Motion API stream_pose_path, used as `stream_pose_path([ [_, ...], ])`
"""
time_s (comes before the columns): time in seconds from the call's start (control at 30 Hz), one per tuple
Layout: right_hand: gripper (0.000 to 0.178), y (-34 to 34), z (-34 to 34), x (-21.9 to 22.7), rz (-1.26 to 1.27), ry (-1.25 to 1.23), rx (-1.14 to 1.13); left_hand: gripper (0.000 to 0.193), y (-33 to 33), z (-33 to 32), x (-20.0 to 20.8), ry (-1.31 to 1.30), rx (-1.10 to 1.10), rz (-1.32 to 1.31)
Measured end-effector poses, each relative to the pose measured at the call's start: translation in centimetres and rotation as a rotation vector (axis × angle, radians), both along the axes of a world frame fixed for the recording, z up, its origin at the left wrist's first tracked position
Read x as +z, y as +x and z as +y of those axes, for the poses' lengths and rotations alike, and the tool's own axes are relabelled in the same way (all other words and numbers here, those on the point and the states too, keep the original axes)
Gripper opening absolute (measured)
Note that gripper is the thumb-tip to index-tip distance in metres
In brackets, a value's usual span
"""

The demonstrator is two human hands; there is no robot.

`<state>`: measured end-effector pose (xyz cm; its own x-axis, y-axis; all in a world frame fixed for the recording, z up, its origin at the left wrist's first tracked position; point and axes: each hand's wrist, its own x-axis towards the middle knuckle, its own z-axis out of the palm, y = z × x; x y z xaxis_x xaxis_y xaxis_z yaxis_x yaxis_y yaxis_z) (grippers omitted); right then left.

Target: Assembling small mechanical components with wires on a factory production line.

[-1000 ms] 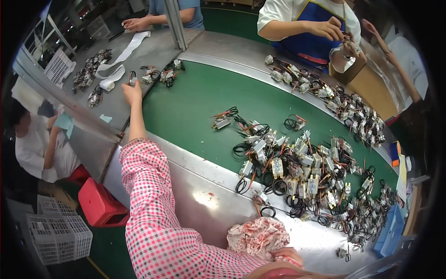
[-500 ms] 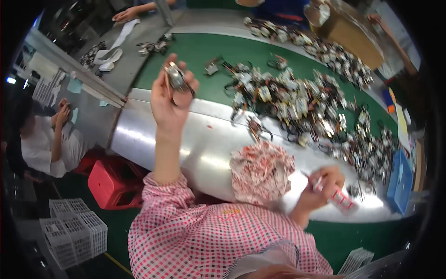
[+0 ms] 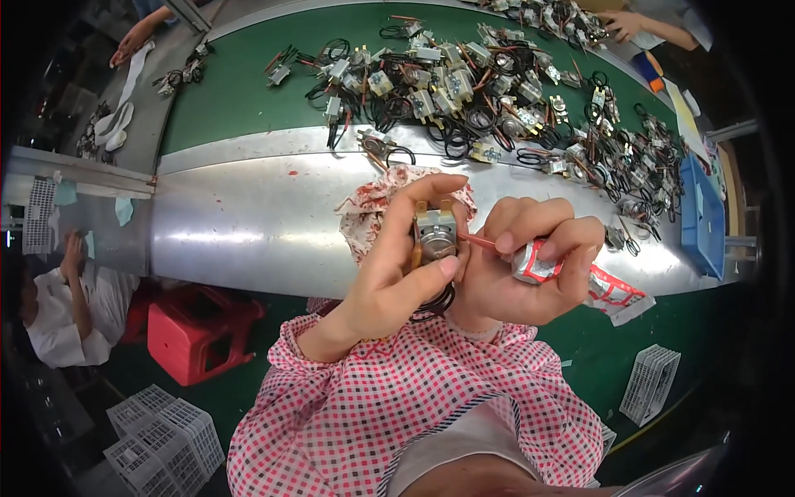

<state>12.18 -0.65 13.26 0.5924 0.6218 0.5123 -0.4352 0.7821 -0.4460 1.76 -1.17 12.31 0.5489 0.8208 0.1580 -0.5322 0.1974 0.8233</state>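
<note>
left hand (image 3: 385, 286) clamped on 1 small metal component (image 3: 437, 236), right hand (image 3: 530, 298) close beside, gripping red-and-white tube (image 3: 617, 290), its thin red tip (image 3: 480, 241) at component's right side, crumpled red-marked cloth (image 3: 363, 217) behind on bench (image 3: 248, 236)

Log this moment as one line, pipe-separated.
left hand: holds metal component | right hand: grips red-marked tube, red tip near component | beyond hands: patterned cloth, component pile

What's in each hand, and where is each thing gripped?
The left hand holds a small metal part between thumb and fingers, thumb at its lower end. The right hand grips a squeeze tube by its body, near the red nozzle.
</note>
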Motion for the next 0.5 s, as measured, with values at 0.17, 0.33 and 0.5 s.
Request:
stream_pose_path([
  [0.17, 0.028, 0.56, 0.03, -0.26, -0.179, -0.053, -0.024, 0.055, 0.14, 0.12, -0.05, 0.007, 0.014, 0.082],
  [0.33, 0.026, 0.57, 0.25, -0.35, -0.231, -0.107, 0.022, 0.054, 0.11, 0.33, -0.19, 0.000, 0.022, 0.129],
  [0.5, 0.025, 0.41, 0.28, -0.32, -0.221, -0.147, 0.040, 0.053, 0.07, 0.41, -0.10, -0.025, 0.020, 0.126],
])
